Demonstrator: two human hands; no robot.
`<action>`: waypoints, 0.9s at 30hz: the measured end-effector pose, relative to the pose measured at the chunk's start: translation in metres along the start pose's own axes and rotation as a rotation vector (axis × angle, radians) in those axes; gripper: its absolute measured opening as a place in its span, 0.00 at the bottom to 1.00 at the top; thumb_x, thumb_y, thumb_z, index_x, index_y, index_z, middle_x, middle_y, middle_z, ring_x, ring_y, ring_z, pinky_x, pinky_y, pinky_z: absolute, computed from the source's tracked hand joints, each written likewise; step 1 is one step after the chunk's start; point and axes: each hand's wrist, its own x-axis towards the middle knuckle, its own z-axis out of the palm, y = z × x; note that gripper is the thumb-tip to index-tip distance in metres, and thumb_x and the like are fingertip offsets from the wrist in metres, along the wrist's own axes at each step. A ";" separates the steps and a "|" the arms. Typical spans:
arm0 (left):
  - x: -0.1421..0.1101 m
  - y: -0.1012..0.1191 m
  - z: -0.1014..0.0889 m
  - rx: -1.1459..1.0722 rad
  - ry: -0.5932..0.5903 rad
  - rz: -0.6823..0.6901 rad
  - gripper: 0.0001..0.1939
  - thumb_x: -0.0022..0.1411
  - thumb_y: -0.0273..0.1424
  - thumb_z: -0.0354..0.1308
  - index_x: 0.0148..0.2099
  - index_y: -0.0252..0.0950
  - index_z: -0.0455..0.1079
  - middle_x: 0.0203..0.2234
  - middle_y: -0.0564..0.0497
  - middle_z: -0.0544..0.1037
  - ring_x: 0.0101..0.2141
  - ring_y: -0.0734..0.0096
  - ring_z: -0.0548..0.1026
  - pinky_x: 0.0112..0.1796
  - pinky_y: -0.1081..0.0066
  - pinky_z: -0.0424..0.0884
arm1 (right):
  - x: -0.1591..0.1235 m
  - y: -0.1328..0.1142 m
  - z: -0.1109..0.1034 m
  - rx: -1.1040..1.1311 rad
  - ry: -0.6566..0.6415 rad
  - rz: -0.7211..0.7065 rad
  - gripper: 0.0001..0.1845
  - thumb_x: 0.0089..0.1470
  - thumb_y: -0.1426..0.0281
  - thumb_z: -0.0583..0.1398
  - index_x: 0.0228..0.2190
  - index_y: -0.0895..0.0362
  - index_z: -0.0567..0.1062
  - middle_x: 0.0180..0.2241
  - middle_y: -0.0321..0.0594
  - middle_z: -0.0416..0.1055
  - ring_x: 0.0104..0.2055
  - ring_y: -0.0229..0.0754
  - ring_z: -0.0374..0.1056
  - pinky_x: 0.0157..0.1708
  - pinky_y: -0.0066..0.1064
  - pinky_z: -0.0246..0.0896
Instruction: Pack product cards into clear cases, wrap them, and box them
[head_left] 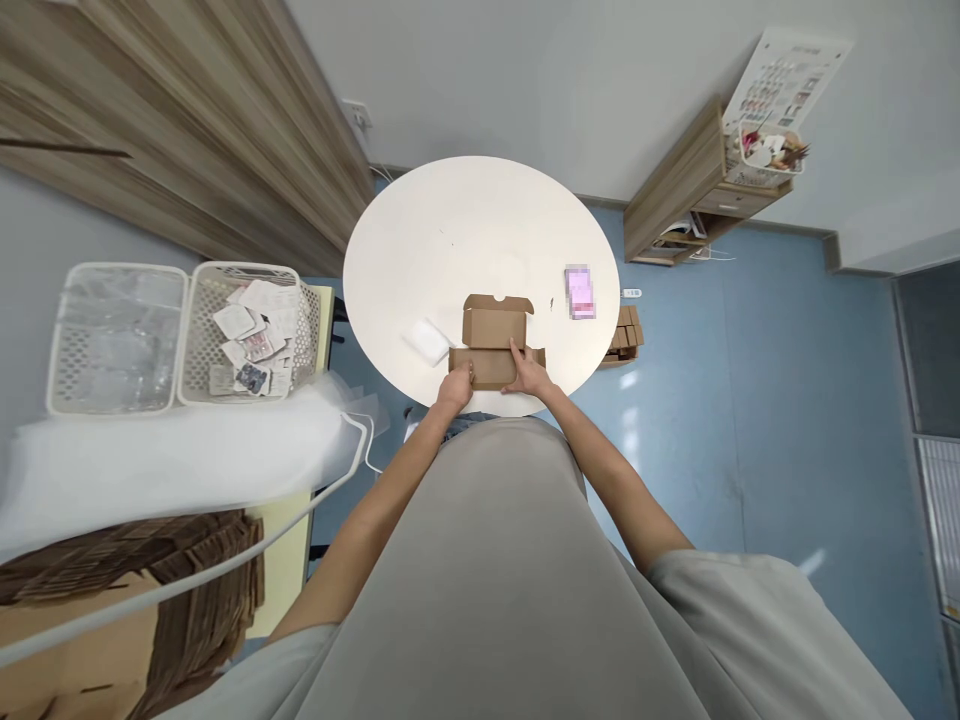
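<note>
A brown cardboard mailer box (494,329), partly folded, lies at the near edge of the round white table (472,210). Its lid panel points away from me, and small flaps stick out at both sides. My left hand (456,386) has its fingers curled over the box's near left corner. At the right end, my right hand (529,374) grips the box, with one finger reaching up along the inside and the thumb near the front edge. A white packet (428,341) rests on the table just left of the box.
A phone-like pink item (580,292), blurred, lies on the table's right side. White baskets (240,335) with paper pieces stand at left, near a white wrap roll (180,450) and stacked flat cardboard (135,620). A carton of small boxes (626,335) sits on the floor at right.
</note>
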 end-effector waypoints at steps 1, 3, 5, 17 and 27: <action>-0.002 0.001 -0.001 -0.008 0.021 -0.003 0.25 0.72 0.24 0.51 0.69 0.37 0.66 0.59 0.38 0.80 0.56 0.53 0.79 0.55 0.61 0.73 | 0.001 -0.001 -0.002 -0.002 0.001 0.002 0.83 0.42 0.52 0.81 0.79 0.45 0.33 0.77 0.66 0.38 0.70 0.70 0.63 0.62 0.52 0.67; -0.008 0.000 -0.003 -0.006 0.114 -0.014 0.24 0.72 0.25 0.51 0.68 0.36 0.66 0.60 0.38 0.78 0.58 0.52 0.77 0.56 0.60 0.72 | 0.001 -0.003 -0.005 -0.005 0.005 0.009 0.80 0.43 0.52 0.80 0.79 0.46 0.37 0.76 0.66 0.41 0.69 0.69 0.66 0.62 0.51 0.67; -0.014 -0.004 -0.003 0.015 0.260 -0.081 0.27 0.71 0.27 0.53 0.70 0.34 0.63 0.63 0.35 0.74 0.62 0.50 0.72 0.58 0.58 0.72 | 0.001 -0.004 -0.008 -0.008 0.013 0.014 0.77 0.45 0.52 0.80 0.79 0.48 0.40 0.76 0.65 0.43 0.68 0.69 0.66 0.62 0.50 0.67; -0.024 -0.020 -0.002 -0.165 0.225 -0.322 0.12 0.72 0.35 0.56 0.52 0.37 0.75 0.47 0.39 0.85 0.51 0.50 0.82 0.51 0.60 0.74 | 0.003 -0.005 -0.005 -0.021 0.021 0.003 0.71 0.50 0.52 0.77 0.78 0.48 0.42 0.75 0.63 0.47 0.67 0.67 0.67 0.59 0.47 0.69; -0.014 0.012 0.010 -0.206 0.217 -0.184 0.18 0.74 0.39 0.57 0.59 0.34 0.70 0.55 0.37 0.82 0.56 0.54 0.80 0.54 0.62 0.72 | 0.007 -0.002 0.000 -0.036 -0.006 0.004 0.79 0.45 0.55 0.80 0.79 0.46 0.36 0.77 0.66 0.41 0.69 0.70 0.66 0.61 0.50 0.68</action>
